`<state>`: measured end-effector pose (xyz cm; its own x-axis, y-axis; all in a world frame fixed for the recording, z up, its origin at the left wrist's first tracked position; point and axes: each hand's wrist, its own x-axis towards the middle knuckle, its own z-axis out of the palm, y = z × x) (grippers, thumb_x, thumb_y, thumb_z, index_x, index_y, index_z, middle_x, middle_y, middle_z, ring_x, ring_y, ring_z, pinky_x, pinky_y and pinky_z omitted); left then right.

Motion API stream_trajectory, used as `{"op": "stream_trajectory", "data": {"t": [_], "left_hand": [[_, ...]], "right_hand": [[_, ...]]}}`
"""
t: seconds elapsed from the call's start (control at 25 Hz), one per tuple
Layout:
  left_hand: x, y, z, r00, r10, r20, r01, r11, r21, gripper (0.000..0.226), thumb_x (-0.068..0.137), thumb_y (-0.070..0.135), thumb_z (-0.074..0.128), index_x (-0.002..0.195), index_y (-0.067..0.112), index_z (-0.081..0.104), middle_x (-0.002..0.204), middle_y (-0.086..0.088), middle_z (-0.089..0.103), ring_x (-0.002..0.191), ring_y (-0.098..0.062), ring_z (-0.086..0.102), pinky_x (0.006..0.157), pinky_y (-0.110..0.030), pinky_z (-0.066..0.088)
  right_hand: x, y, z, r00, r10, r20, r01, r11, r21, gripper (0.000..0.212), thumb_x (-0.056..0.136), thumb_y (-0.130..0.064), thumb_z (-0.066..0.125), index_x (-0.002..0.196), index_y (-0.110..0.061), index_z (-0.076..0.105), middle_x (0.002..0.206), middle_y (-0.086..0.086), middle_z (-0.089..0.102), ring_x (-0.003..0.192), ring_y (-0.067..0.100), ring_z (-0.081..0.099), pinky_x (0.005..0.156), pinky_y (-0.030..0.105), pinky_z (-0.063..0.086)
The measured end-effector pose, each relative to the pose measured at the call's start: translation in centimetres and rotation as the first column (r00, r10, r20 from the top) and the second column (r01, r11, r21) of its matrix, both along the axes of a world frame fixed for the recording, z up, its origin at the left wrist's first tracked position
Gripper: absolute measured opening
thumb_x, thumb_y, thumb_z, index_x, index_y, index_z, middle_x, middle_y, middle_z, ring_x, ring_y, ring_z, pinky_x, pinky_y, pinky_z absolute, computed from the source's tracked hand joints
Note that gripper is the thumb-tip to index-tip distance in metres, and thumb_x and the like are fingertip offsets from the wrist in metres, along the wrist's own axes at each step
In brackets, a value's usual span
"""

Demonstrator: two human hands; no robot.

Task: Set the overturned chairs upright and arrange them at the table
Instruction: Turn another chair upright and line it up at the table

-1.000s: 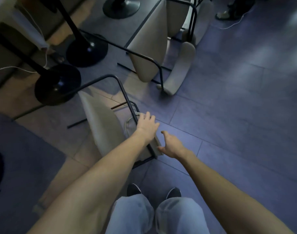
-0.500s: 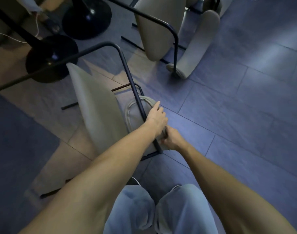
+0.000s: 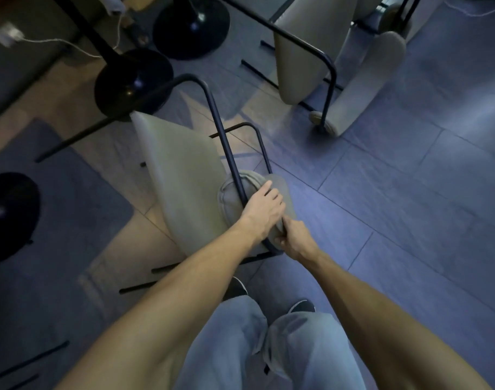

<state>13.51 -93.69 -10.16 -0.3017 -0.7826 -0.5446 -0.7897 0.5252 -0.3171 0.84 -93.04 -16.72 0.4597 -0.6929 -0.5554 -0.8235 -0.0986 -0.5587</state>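
Note:
A beige chair (image 3: 178, 175) with a thin dark metal frame lies overturned on the floor just ahead of my feet. My left hand (image 3: 264, 208) is closed over the top of its padded backrest, beside the frame tube. My right hand (image 3: 295, 239) grips the backrest's near edge from the right, touching the left hand. A second overturned beige chair (image 3: 299, 52) lies farther off at the upper right, and part of another one (image 3: 364, 80) leans next to it.
Round black table bases (image 3: 133, 80) (image 3: 191, 26) stand on the floor at the upper left, with a third base (image 3: 10, 215) at the left edge. A white cable (image 3: 72, 46) trails near them. Grey tiled floor (image 3: 409, 206) spreads to the right.
Both hands reached down from just above the chair and closed on its backrest. My view has moved closer to the chair, which now looks slightly raised.

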Motion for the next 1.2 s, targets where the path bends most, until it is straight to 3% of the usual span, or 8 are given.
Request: {"op": "stream_trajectory", "data": {"t": [0.24, 0.44, 0.64, 0.92, 1.12, 1.2], "left_hand": [[5.0, 4.7, 8.9, 0.993, 0.12, -0.003, -0.12, 0.991, -0.064, 0.062, 0.085, 0.027, 0.067, 0.141, 0.018, 0.041, 0.142, -0.013, 0.044, 0.137, -0.032, 0.033, 0.12, -0.048, 0.007], [8.8, 9.9, 15.4, 0.96, 0.273, -0.059, -0.279, 0.948, -0.155, 0.043, 0.088, 0.021, 0.059, 0.131, 0.021, 0.053, 0.134, -0.013, 0.048, 0.131, -0.032, 0.038, 0.12, -0.047, 0.012], [14.6, 17.3, 19.9, 0.904, 0.415, -0.102, -0.427, 0.883, -0.195, 0.035, 0.094, 0.016, 0.05, 0.128, 0.018, 0.059, 0.137, -0.016, 0.047, 0.134, -0.033, 0.037, 0.122, -0.046, 0.007], [23.7, 27.6, 23.1, 0.758, 0.649, -0.064, -0.648, 0.74, -0.181, 0.037, 0.097, 0.024, 0.051, 0.133, 0.023, 0.059, 0.143, -0.016, 0.041, 0.139, -0.036, 0.029, 0.121, -0.051, 0.005], [27.8, 33.4, 22.9, 0.656, 0.752, 0.066, -0.745, 0.659, -0.099, 0.048, 0.093, 0.042, 0.055, 0.138, 0.025, 0.055, 0.15, -0.01, 0.04, 0.145, -0.042, 0.017, 0.117, -0.061, -0.003], [28.9, 35.8, 21.9, 0.65, 0.753, 0.101, -0.754, 0.656, -0.034, 0.058, 0.092, 0.055, 0.053, 0.142, 0.024, 0.049, 0.145, -0.007, 0.048, 0.144, -0.041, 0.023, 0.117, -0.062, -0.002]], "right_hand": [[4.4, 3.7, 9.6, 0.984, 0.145, -0.104, -0.159, 0.976, -0.148, 0.038, 0.085, -0.019, 0.064, 0.119, -0.013, 0.047, 0.106, 0.014, 0.069, 0.094, 0.039, 0.065, 0.076, 0.043, 0.052], [7.9, 6.3, 17.8, 0.93, 0.304, -0.209, -0.353, 0.898, -0.265, 0.034, 0.083, -0.026, 0.067, 0.108, -0.014, 0.048, 0.102, 0.012, 0.069, 0.091, 0.037, 0.066, 0.072, 0.041, 0.05], [14.0, 12.2, 24.1, 0.819, 0.491, -0.295, -0.568, 0.766, -0.3, 0.038, 0.083, -0.027, 0.068, 0.112, -0.011, 0.049, 0.106, 0.012, 0.068, 0.097, 0.036, 0.067, 0.074, 0.039, 0.049], [24.1, 21.6, 27.0, 0.771, 0.594, -0.229, -0.632, 0.673, -0.385, 0.021, 0.094, -0.023, 0.049, 0.112, -0.011, 0.047, 0.104, 0.016, 0.069, 0.093, 0.04, 0.067, 0.065, 0.038, 0.038], [26.8, 25.9, 24.8, 0.685, 0.703, -0.191, -0.728, 0.652, -0.21, 0.042, 0.086, -0.011, 0.056, 0.125, -0.013, 0.042, 0.11, 0.013, 0.066, 0.1, 0.04, 0.063, 0.074, 0.045, 0.048], [27.2, 26.7, 23.8, 0.665, 0.728, -0.167, -0.747, 0.642, -0.174, 0.054, 0.082, -0.006, 0.053, 0.134, -0.02, 0.043, 0.113, 0.013, 0.067, 0.101, 0.04, 0.063, 0.077, 0.045, 0.05]]}}
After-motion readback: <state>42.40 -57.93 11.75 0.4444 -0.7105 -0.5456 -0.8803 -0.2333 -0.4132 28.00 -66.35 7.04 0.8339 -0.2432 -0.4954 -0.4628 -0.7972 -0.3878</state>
